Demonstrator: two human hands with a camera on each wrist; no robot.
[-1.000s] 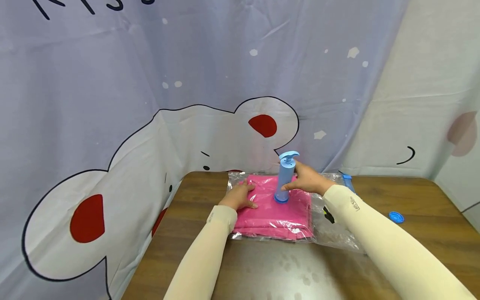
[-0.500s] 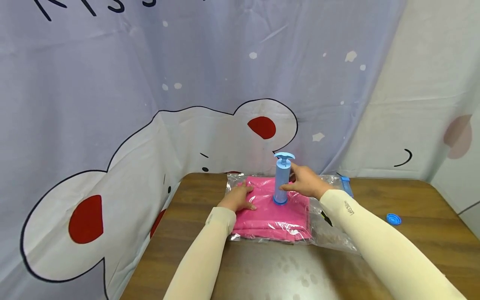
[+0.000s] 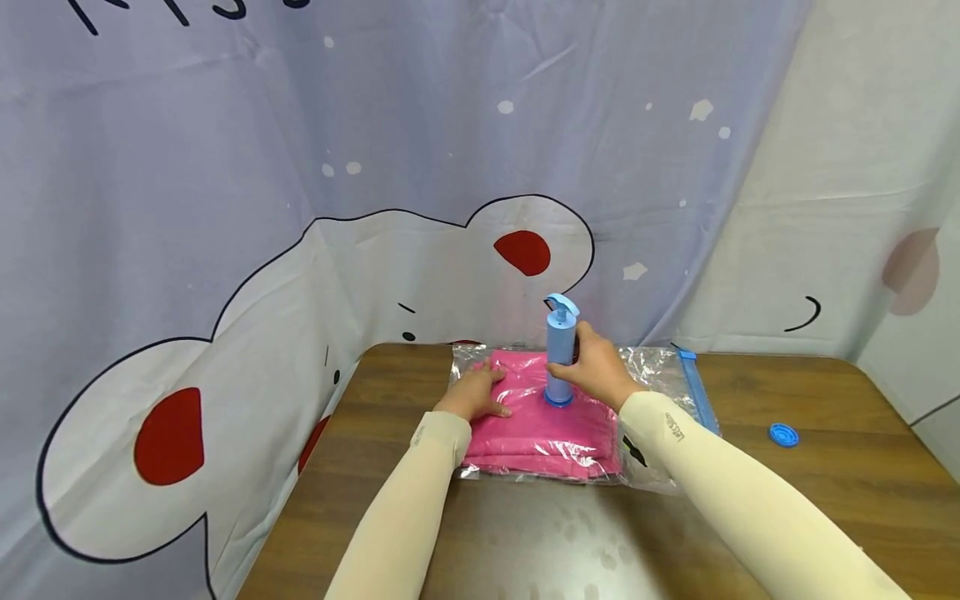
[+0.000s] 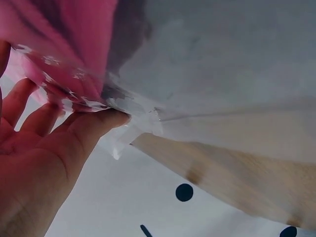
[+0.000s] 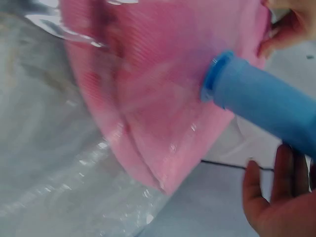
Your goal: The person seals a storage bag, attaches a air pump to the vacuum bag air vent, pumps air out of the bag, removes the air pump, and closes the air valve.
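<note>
Your right hand (image 3: 596,367) curls round the blue pump (image 3: 560,346), just right of centre; your left hand (image 3: 474,393) (fingers spread, holding nothing) rests on the clear bag (image 3: 654,365) of pink cloth (image 3: 536,437).

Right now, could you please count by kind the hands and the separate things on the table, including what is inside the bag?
Left hand and right hand: 2
Pump: 1
Bag: 1
Pink bundle: 1
Blue disc: 1
Total: 6
</note>
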